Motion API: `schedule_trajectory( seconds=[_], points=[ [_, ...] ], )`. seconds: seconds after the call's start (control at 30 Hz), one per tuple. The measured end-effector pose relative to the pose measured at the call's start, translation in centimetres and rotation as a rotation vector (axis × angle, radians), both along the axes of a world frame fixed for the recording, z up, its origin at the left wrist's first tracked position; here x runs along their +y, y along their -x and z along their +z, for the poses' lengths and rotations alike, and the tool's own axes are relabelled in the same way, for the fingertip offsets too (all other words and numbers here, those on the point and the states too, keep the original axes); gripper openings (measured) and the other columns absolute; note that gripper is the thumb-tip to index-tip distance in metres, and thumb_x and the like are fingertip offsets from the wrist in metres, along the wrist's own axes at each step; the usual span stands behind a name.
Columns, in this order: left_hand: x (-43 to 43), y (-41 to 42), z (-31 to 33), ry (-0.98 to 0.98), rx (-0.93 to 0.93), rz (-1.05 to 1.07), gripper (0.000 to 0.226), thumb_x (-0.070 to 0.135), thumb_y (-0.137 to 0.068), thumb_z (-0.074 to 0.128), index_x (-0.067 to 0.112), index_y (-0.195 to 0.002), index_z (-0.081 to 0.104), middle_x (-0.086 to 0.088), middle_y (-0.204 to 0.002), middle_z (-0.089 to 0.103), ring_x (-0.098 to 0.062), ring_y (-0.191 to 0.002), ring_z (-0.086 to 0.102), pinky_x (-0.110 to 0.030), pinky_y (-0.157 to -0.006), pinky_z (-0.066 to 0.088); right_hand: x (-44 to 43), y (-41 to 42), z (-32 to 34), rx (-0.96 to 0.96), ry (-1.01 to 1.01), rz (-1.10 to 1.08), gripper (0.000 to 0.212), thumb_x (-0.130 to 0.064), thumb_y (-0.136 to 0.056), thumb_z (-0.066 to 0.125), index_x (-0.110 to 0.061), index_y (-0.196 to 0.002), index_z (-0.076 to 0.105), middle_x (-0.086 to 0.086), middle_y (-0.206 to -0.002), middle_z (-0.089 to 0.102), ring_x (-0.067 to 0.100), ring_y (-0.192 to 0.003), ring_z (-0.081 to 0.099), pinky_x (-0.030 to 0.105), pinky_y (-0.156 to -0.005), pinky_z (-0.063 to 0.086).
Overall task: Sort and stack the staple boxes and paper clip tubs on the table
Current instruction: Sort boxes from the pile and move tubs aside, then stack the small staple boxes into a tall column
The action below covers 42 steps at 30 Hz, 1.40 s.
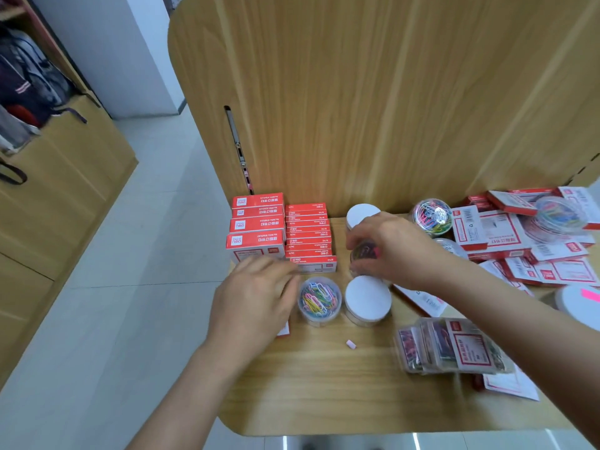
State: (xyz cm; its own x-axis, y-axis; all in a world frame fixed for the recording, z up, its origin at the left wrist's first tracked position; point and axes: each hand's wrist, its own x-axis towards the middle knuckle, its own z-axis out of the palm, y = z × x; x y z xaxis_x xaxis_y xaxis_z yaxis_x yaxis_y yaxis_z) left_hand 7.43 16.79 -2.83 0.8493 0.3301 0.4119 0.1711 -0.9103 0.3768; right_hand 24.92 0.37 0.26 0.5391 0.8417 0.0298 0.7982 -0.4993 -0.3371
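Red and white staple boxes stand in two neat stacks at the table's back left: a wide stack (256, 222) and a narrower stack (310, 237). My right hand (393, 248) grips a clear paper clip tub (365, 251) between a white-lidded tub (362, 214) behind it and another white-lidded tub (368, 300) in front. A tub of coloured clips (319, 298) stands left of that one. My left hand (256, 297) hovers with loose fingers just left of it, holding nothing; a box corner shows beneath it.
A loose heap of staple boxes (519, 235) and clip tubs (431, 216) covers the right side. Flat clear packs (451, 345) lie at the front right. A small pink bit (351, 344) lies on the wooden table (311, 384). A wooden partition (389, 108) rises behind.
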Motion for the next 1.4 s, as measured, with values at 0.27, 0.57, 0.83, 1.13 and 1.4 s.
schedule_trajectory(
  seconds=[0.27, 0.57, 0.83, 1.13, 1.4],
  points=[
    [-2.5, 1.5, -2.5, 0.222, 0.228, -0.149, 0.071, 0.062, -0.068, 0.062, 0.047, -0.132, 0.034, 0.021, -0.134, 0.045, -0.005, -0.122, 0.041, -0.036, -0.099, 0.04, -2.2, 0.7, 1.1, 0.038, -0.01, 0.043, 0.037, -0.04, -0.077, 0.071, -0.03, -0.111, 0.063, -0.008, -0.11, 0.059, 0.016, -0.107, 0.048, 0.032, -0.091, 0.039],
    [-4.0, 0.7, -2.3, 0.238, 0.092, -0.047, 0.067, 0.04, -0.059, 0.073, 0.036, -0.121, 0.048, 0.017, -0.11, 0.06, -0.006, -0.103, 0.052, -0.035, -0.089, 0.044, -2.6, 4.7, 1.8, -0.126, 0.383, 0.132, 0.069, -0.06, -0.07, 0.069, -0.033, -0.129, 0.048, -0.002, -0.118, 0.044, 0.019, -0.11, 0.036, 0.035, -0.086, 0.041],
    [-3.9, 1.3, -0.8, 0.288, 0.065, -0.028, 0.067, 0.028, -0.062, 0.08, 0.033, -0.122, 0.051, 0.023, -0.111, 0.052, -0.001, -0.104, 0.051, -0.018, -0.079, 0.042, -1.1, 5.5, 1.7, -0.285, 0.452, 0.122, 0.052, -0.05, -0.068, 0.07, -0.018, -0.107, 0.057, 0.002, -0.11, 0.045, 0.021, -0.105, 0.046, 0.031, -0.067, 0.042],
    [-5.2, 1.2, 3.7, 0.451, -0.065, -0.117, 0.065, 0.036, -0.056, 0.075, 0.04, -0.116, 0.051, 0.022, -0.112, 0.057, 0.001, -0.105, 0.054, -0.028, -0.09, 0.049, -8.8, 3.2, 5.9, 0.803, -0.363, -0.172, 0.041, -0.021, -0.069, 0.077, -0.021, -0.108, 0.065, 0.003, -0.105, 0.067, 0.022, -0.09, 0.068, 0.039, -0.084, 0.055],
    [-14.2, -0.4, 9.7, 0.314, -0.023, -0.407, 0.065, 0.049, -0.058, 0.066, 0.037, -0.119, 0.05, 0.023, -0.11, 0.055, 0.002, -0.098, 0.056, -0.017, -0.082, 0.043, -20.0, 3.2, 5.1, 1.053, -0.767, -0.324, 0.058, -0.015, -0.063, 0.069, -0.017, -0.121, 0.062, 0.013, -0.115, 0.067, 0.033, -0.098, 0.059, 0.038, -0.081, 0.047]
  ],
)
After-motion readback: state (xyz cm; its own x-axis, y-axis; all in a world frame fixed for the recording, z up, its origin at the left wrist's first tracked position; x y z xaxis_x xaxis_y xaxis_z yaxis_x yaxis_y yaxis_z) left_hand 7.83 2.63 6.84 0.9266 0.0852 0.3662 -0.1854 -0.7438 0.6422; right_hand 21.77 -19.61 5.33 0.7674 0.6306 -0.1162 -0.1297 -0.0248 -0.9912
